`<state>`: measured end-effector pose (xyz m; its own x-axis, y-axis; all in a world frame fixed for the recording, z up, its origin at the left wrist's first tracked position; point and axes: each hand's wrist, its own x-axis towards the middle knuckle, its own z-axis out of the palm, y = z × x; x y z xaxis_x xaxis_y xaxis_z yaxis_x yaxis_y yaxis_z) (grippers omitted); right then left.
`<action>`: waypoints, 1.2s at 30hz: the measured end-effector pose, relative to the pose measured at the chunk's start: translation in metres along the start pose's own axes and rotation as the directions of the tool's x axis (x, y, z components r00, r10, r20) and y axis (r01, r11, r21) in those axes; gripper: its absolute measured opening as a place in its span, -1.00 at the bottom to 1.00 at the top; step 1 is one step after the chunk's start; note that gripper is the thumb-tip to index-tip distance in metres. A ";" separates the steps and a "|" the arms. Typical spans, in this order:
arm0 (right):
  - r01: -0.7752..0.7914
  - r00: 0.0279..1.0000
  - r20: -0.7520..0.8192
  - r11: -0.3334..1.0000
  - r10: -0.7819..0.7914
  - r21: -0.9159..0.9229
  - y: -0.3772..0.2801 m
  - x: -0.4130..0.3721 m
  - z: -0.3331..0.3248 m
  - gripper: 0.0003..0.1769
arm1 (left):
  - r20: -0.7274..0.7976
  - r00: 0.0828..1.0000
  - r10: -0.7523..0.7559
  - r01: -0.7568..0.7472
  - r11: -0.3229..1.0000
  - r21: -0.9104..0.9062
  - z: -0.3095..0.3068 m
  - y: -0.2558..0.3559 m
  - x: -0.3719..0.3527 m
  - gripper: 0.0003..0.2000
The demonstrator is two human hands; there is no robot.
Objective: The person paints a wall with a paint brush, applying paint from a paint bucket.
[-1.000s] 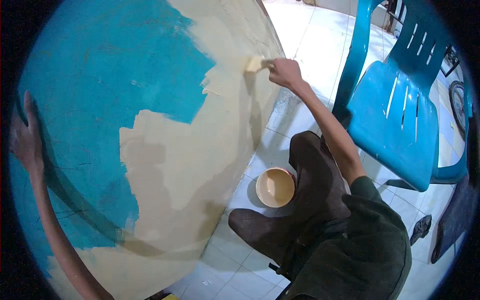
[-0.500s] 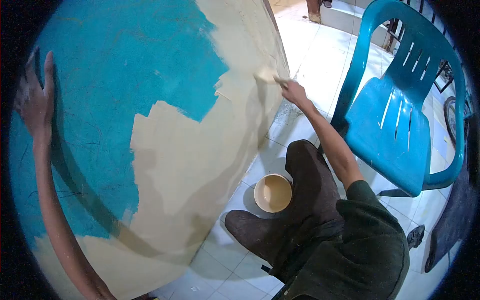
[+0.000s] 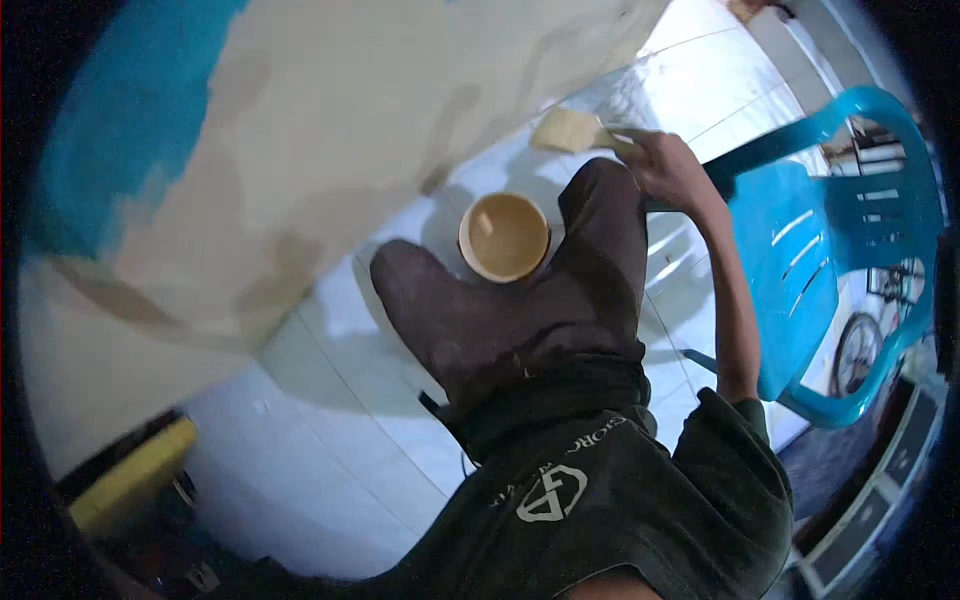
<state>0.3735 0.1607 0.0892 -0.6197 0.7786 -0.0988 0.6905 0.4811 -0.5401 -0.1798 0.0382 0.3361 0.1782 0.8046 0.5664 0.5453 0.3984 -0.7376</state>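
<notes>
My right hand point(image 3: 672, 172) is closed around the handle of a wide paintbrush point(image 3: 566, 130) with cream-coloured bristles. It holds the brush above the right knee, apart from the painted surface. A small round bucket point(image 3: 464, 240) stands on the floor between my legs, with cream paint point(image 3: 505, 240) inside. The large panel-like surface point(image 3: 300, 120) fills the upper left, mostly coated cream, and a blue area point(image 3: 130, 130) shows at its left. My left hand is out of the picture.
A blue plastic armchair point(image 3: 790, 270) stands close by my right arm. White floor tiles point(image 3: 330, 410) lie beneath. A yellow object point(image 3: 135, 475) sits at the lower left, and a bicycle wheel point(image 3: 858, 352) shows behind the chair.
My right hand has drawn the brush off the painted surface, back toward my knee. My left hand, spread on the blue area before, has left view. The view has turned downward.
</notes>
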 end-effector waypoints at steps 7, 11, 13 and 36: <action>0.221 0.925 0.362 0.940 -0.117 -0.261 -0.035 -0.022 0.112 -0.59 | 0.209 0.978 0.010 0.014 0.993 -0.113 0.024 0.010 -0.107 -0.45; 0.345 0.890 0.409 0.883 -0.201 -0.318 -0.031 0.000 0.181 -0.77 | 0.271 0.962 0.043 0.000 0.988 -0.158 0.017 0.003 -0.135 -0.45; 0.389 0.879 0.413 0.858 -0.237 -0.336 -0.023 0.014 0.207 -0.81 | 0.276 0.961 0.037 0.013 0.984 -0.176 0.012 -0.001 -0.139 -0.46; 0.437 0.852 0.473 0.800 -0.223 -0.411 -0.005 0.041 0.323 -0.87 | 0.338 0.936 0.102 0.086 0.863 -0.497 -0.022 -0.008 -0.180 -0.49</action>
<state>0.2246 0.0602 -0.1822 -0.8586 0.3659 -0.3590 0.4349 0.8907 -0.1322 -0.1982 -0.1191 0.2480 -0.0546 0.9423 0.3302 0.8934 0.1938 -0.4052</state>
